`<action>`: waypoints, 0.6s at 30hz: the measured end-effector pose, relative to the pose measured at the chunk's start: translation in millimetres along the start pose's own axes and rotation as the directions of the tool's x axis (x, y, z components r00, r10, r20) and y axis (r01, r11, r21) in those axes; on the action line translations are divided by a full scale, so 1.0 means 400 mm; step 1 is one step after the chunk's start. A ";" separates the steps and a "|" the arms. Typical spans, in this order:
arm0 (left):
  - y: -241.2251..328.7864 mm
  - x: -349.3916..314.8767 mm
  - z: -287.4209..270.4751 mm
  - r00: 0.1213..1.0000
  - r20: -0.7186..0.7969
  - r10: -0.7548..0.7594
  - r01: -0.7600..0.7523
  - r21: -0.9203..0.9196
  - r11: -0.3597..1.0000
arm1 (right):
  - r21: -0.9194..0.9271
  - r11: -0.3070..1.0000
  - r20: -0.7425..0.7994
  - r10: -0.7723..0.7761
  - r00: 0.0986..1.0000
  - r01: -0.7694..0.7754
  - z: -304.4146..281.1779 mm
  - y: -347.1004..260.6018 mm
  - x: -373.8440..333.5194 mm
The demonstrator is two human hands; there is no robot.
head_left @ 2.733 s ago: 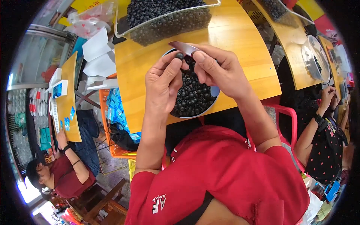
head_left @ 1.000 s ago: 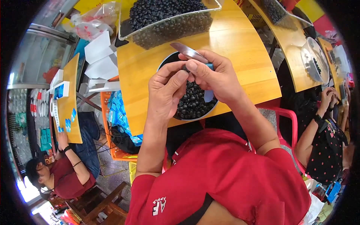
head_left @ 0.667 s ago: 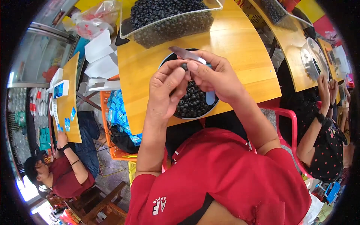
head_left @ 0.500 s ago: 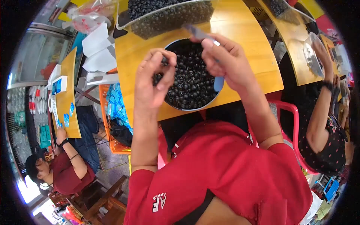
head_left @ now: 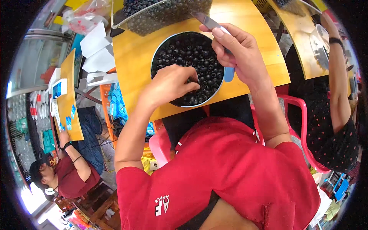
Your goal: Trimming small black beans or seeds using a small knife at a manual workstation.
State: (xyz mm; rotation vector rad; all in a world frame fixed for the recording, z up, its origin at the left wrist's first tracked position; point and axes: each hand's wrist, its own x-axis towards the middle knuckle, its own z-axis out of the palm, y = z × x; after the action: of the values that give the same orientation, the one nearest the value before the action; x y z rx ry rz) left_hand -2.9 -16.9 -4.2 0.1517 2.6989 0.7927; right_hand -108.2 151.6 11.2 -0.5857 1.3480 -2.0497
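Observation:
A round, dark-lined bowl full of small black bead-like balls, some with ring-shaped marks, stands near the table's front edge. My left hand reaches down into it from the left. Its fingers are curled with the thumb close to them, right on the black balls; what they grip is hidden. Above the bowl's right rim, my right hand is closed around a small knife. The metal blade points up and to the left, and the blue handle end sticks out below the palm.
The yellow wooden table carries a clear bin of more black balls at the back. A pink chair stands right. One co-worker sits left; another's arm reaches over a table at right. An orange crate holds blue packets.
My left hand has dropped from above the bowl down onto the black balls. The right hand has risen slightly, knife still held. The bowl appears further up and left in view.

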 end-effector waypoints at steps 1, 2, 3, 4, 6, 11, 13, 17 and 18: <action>-0.005 0.006 0.011 0.998 -0.051 0.046 -0.044 0.042 0.998 | 0.008 1.000 0.008 -0.006 1.000 0.006 0.000 0.004 0.000; -0.008 0.009 0.018 0.991 -0.100 0.094 -0.086 0.086 0.993 | 0.016 1.000 0.016 -0.012 1.000 0.012 0.001 0.006 0.000; -0.011 0.011 0.021 0.990 -0.100 0.095 -0.086 0.087 0.992 | 0.016 1.000 0.016 -0.013 1.000 0.013 0.003 0.005 -0.001; -0.004 0.013 0.017 0.994 -0.060 0.089 -0.082 0.108 0.991 | 0.004 1.000 0.012 -0.004 1.000 0.004 0.003 0.003 -0.002; -0.001 0.012 0.013 0.996 -0.022 0.085 -0.081 0.130 0.988 | -0.010 1.000 0.008 0.003 1.000 -0.003 0.001 0.000 -0.004; -0.016 -0.004 -0.007 0.993 -0.097 0.064 -0.061 0.033 0.998 | -0.010 1.000 0.000 0.012 1.000 -0.012 0.001 0.005 -0.007; -0.015 -0.014 -0.022 0.980 -0.197 -0.005 -0.039 -0.219 0.975 | -0.030 0.999 -0.005 0.027 1.000 -0.027 0.005 0.010 -0.009; -0.029 -0.024 -0.041 0.942 -0.290 -0.171 -0.025 -0.564 0.825 | -0.030 0.998 0.012 0.057 0.998 -0.057 0.009 0.025 -0.002; -0.029 -0.026 -0.044 0.948 -0.270 -0.166 -0.002 -0.528 0.849 | -0.029 0.998 0.013 0.060 0.998 -0.059 0.009 0.025 -0.001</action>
State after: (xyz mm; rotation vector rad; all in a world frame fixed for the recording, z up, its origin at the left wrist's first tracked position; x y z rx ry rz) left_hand 0.8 -37.7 6.4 -0.2373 2.6123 1.6034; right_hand -102.9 146.6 3.2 -0.5642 1.3729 -1.9785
